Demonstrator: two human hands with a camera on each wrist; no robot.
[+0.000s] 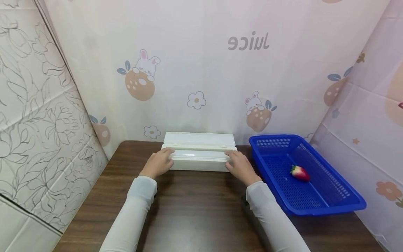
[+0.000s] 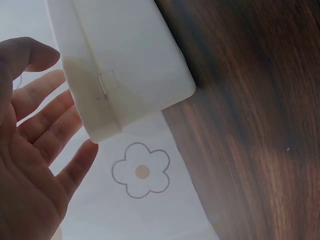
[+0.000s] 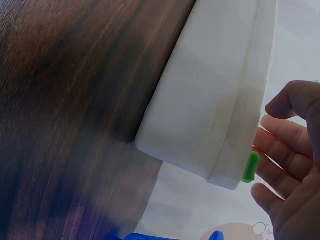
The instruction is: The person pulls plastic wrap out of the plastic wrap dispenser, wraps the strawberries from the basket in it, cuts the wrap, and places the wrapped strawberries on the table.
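Two hands at the ends of a long white box

Largest in our view, a pale printed cloth (image 1: 204,70) makes the far wall. In front of it spreads a dark wood-patterned tabletop (image 1: 195,210), and on its right side sits a blue basket (image 1: 277,164). The white box (image 1: 198,165) lies at the far middle of the tabletop, just left of the basket and apart from it. A flat panel (image 1: 199,138) slopes up along its far side; we take it for a raised lid.

The left hand (image 1: 158,163) is at the box's left end and the right hand (image 1: 240,167) at its right end. On both, thumb and fingers are spread apart and loosely bent about the upper edge, with no firm grip that we can see. We judge the step in hand to be positioning or working the box from both ends; the next move calls for matched, even contact so it does not twist.

Smaller still, a strawberry (image 1: 300,173) rests inside the basket. Smallest, a green piece (image 3: 251,167) juts from the box's edge beside our right fingers.
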